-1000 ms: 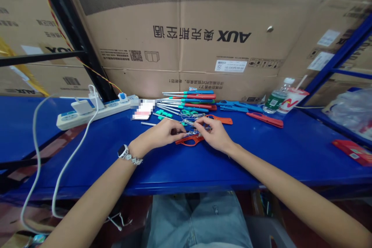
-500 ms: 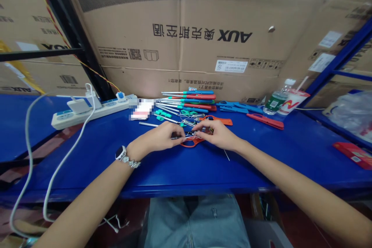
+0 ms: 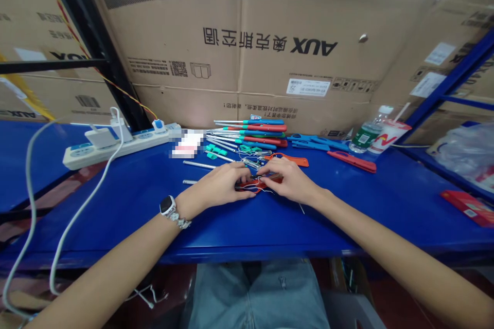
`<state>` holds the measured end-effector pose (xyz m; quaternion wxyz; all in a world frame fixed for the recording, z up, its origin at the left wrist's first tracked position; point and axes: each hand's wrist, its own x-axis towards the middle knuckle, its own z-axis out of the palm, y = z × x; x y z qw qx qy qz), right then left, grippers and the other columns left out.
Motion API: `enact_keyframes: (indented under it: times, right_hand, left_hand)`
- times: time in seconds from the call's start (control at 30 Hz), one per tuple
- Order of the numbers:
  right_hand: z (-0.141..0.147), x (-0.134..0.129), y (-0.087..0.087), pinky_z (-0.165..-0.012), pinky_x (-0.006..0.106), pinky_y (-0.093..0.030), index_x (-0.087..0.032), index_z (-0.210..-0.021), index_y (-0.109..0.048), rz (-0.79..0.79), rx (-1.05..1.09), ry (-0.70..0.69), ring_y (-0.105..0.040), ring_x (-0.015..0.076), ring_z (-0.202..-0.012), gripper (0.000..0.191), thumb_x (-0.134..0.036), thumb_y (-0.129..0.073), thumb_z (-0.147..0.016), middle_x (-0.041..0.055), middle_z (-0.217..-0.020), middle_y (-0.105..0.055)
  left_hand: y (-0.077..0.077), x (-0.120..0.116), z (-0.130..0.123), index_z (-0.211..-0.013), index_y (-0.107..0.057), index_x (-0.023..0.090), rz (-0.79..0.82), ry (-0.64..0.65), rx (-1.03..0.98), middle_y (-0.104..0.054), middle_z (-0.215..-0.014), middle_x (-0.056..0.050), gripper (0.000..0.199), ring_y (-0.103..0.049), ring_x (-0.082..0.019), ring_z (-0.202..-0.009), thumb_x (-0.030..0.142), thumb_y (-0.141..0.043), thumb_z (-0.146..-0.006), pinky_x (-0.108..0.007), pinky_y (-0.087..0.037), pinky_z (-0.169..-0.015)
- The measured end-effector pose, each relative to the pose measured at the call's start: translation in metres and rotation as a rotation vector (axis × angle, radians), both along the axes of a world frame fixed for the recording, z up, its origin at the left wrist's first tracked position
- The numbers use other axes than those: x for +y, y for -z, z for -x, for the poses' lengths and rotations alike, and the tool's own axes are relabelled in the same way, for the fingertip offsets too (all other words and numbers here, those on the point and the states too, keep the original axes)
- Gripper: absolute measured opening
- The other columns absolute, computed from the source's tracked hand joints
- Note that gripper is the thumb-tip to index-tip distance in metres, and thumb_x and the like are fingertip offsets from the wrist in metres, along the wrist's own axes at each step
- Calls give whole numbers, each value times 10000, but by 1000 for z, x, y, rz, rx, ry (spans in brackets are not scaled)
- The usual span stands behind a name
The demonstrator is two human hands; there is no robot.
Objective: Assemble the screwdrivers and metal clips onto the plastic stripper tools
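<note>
Close together over the middle of the blue table, my hands work on an orange plastic handle shell [image 3: 252,185] with thin white wires [image 3: 266,189] across it. My left hand [image 3: 222,184] is curled round the shell's left part, its thumb along the near edge. A metal rod [image 3: 189,182] sticks out left from under this hand. My right hand [image 3: 289,179] is closed in a pinch at the shell's right part, where the wires run; its fingertips partly hide what they hold. Just behind lie another orange handle shell [image 3: 295,160], small metal parts [image 3: 250,163] and green plastic pieces [image 3: 214,151].
Rod-ended tools with coloured handles [image 3: 266,127] are stacked at the back. Blue shells [image 3: 320,142], a red shell [image 3: 353,162], a bottle [image 3: 365,133] and a paper cup [image 3: 389,136] stand or lie right. A power strip [image 3: 116,153] with trailing cables is left.
My left hand has shifted slightly right and its fingers now reach over the orange shell, thumb extended. A metal rod shows left of it. My right hand has barely moved.
</note>
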<state>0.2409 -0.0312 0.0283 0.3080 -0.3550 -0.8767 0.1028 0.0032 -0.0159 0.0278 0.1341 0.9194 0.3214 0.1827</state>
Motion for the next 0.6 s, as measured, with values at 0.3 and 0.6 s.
enact_keyframes:
  times: [0.3, 0.6]
  right_hand:
    - [-8, 2, -1, -900, 421, -506, -223, -981, -732, 74, -55, -68, -650, 231, -998, 88, -198, -657, -942, 73, -1021, -725]
    - [-1, 1, 5, -925, 443, -477, -231, -951, -710, -18, 1, -49, -656, 240, -968, 82, -181, -650, -928, 53, -958, -750]
  left_hand:
    - [4, 1, 0, -902, -629, 192, 38, 34, -30, -637, -942, -44, 218, -591, -190, -807, 403, -676, -928, -303, -447, -679]
    - [1, 3, -5, -880, -680, 197, -55, 74, -129, -682, -876, -33, 276, -605, -199, -851, 398, -566, -1031, -358, -458, -822]
